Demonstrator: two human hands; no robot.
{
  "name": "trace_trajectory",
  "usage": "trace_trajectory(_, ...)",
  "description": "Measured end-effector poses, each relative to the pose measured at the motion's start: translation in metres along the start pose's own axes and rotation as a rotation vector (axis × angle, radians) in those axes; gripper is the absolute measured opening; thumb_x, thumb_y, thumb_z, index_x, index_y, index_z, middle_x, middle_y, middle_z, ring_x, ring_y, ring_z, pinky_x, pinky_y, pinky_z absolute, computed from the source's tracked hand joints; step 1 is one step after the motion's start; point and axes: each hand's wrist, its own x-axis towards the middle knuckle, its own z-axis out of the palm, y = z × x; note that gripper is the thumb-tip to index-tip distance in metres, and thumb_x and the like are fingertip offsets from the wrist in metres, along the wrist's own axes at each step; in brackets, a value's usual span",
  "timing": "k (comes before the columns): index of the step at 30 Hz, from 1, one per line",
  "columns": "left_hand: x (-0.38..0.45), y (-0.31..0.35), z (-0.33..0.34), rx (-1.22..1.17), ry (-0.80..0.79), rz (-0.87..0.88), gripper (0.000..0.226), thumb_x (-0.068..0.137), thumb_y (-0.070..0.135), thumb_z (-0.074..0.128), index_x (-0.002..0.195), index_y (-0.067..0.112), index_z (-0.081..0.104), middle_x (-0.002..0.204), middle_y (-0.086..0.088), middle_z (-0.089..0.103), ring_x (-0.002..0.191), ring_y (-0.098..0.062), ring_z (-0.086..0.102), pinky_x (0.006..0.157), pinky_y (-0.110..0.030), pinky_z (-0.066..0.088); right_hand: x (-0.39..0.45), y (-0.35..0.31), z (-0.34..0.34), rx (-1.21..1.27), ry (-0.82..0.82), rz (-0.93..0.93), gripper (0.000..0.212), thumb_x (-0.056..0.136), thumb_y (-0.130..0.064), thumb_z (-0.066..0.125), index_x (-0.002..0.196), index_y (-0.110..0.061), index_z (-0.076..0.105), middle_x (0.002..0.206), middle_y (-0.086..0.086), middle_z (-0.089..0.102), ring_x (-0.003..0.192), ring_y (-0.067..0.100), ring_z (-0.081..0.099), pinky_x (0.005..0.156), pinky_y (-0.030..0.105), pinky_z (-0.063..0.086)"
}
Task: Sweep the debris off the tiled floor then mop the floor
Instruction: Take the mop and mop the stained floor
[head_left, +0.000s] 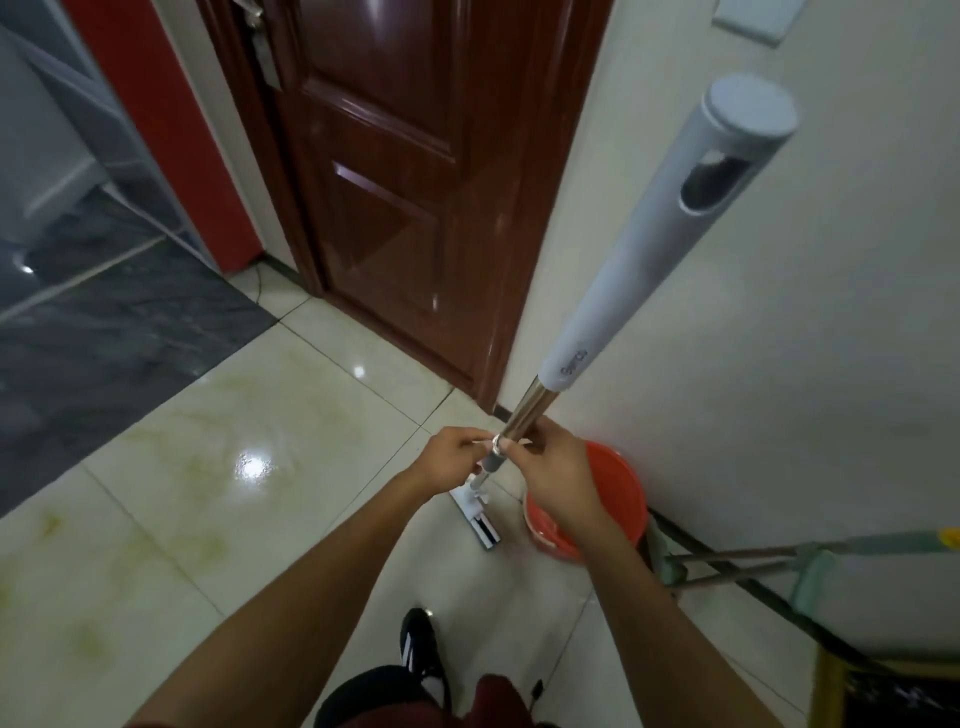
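A flat mop stands upright in front of me, its grey handle (654, 244) rising toward the camera and its metal pole running down to the white mop head (475, 517) on the cream tiled floor (218, 467). My left hand (457, 457) pinches the grey collar on the pole with fingertips. My right hand (556, 473) wraps the same joint from the other side. Both hands meet at the collar, just below the shiny metal section.
An orange bucket (618, 483) stands against the white wall, right of the mop head. A green-handled broom and dustpan (810, 566) lean at the lower right. A dark red wooden door (395, 171) is ahead. Dark tiles (104, 343) lie left. My black shoe (421, 649) is below.
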Motion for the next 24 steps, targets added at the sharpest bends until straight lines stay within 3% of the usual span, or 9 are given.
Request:
trace_trajectory(2,-0.028,-0.01,0.005,-0.046,0.006,-0.05,0.022,0.1,0.028,0.06,0.108,0.019,0.078,0.099,-0.001,0.075,0.077,-0.012,0.069,0.056,-0.018,0.049,-0.029,0.003,0.006,-0.002,-0.049,-0.008,0.011,0.089,-0.025,0.072,0.099,-0.023,0.07,0.088,-0.011,0.075,0.08,-0.002,0.07,0.072,0.018,0.053)
trace_trajectory(6,-0.088,-0.035,0.023,-0.131,0.01,-0.12,0.019,0.096,0.03,0.061,0.093,0.025,0.078,0.095,0.001,0.075,0.077,-0.013,0.068,0.064,-0.028,0.051,-0.088,0.024,0.022,-0.06,-0.091,-0.032,0.017,0.09,-0.032,0.069,0.105,-0.024,0.069,0.093,-0.007,0.076,0.084,0.008,0.071,0.074,0.031,0.058)
trace_trajectory(10,-0.153,-0.061,0.052,-0.182,0.041,-0.17,0.019,0.097,0.035,0.061,0.097,0.028,0.079,0.103,-0.001,0.076,0.089,-0.021,0.074,0.071,-0.035,0.057,-0.155,0.038,0.042,-0.073,-0.057,0.022,0.016,0.094,-0.028,0.065,0.108,-0.02,0.068,0.088,-0.006,0.068,0.077,0.008,0.063,0.057,0.009,0.038)
trace_trajectory(12,-0.181,-0.08,0.064,-0.217,0.028,-0.2,0.019,0.096,0.037,0.062,0.102,0.026,0.077,0.11,-0.005,0.075,0.09,-0.022,0.074,0.076,-0.038,0.059,-0.188,0.045,0.052,-0.079,-0.063,0.039,0.016,0.094,-0.023,0.064,0.108,-0.017,0.068,0.088,-0.006,0.064,0.078,0.008,0.059,0.055,0.007,0.036)
trace_trajectory(14,-0.212,-0.092,0.075,-0.267,0.02,-0.232,0.012,0.097,0.027,0.064,0.102,0.019,0.072,0.109,-0.01,0.074,0.084,-0.022,0.07,0.08,-0.041,0.058,-0.218,0.056,0.061,-0.056,-0.106,0.043,0.013,0.094,-0.016,0.063,0.105,-0.021,0.068,0.091,-0.008,0.065,0.085,0.008,0.06,0.07,0.013,0.041)
trace_trajectory(16,-0.24,-0.105,0.081,-0.314,0.036,-0.269,0.012,0.101,0.006,0.056,0.094,0.014,0.06,0.094,-0.009,0.068,0.075,-0.017,0.06,0.075,-0.033,0.052,-0.247,0.064,0.066,-0.033,-0.151,0.056,0.03,0.095,-0.01,0.06,0.101,-0.039,0.066,0.093,-0.017,0.063,0.091,0.006,0.059,0.083,0.022,0.045)
trace_trajectory(17,-0.249,-0.114,0.084,-0.287,0.02,-0.291,0.013,0.102,0.007,0.054,0.091,0.013,0.06,0.091,-0.009,0.065,0.072,-0.014,0.058,0.073,-0.028,0.051,-0.26,0.069,0.068,-0.05,-0.175,0.067,0.035,0.096,-0.01,0.058,0.105,-0.043,0.066,0.097,-0.02,0.063,0.095,0.007,0.061,0.087,0.022,0.046)
trace_trajectory(20,-0.262,-0.14,0.094,-0.288,-0.049,-0.341,0.025,0.094,0.035,0.062,0.102,0.014,0.075,0.108,-0.007,0.075,0.086,-0.022,0.075,0.085,-0.039,0.061,-0.296,0.081,0.075,-0.078,-0.19,0.05,0.033,0.09,-0.008,0.067,0.118,-0.024,0.073,0.108,-0.008,0.072,0.1,0.01,0.068,0.085,0.017,0.05)
trace_trajectory(24,-0.278,-0.174,0.111,-0.332,-0.081,-0.365,0.027,0.094,0.033,0.063,0.104,0.013,0.076,0.102,-0.009,0.077,0.086,-0.022,0.077,0.081,-0.041,0.06,-0.34,0.089,0.082,-0.033,-0.202,0.144,0.035,0.091,-0.001,0.064,0.121,-0.016,0.072,0.105,-0.007,0.072,0.084,-0.007,0.067,0.073,0.007,0.048)
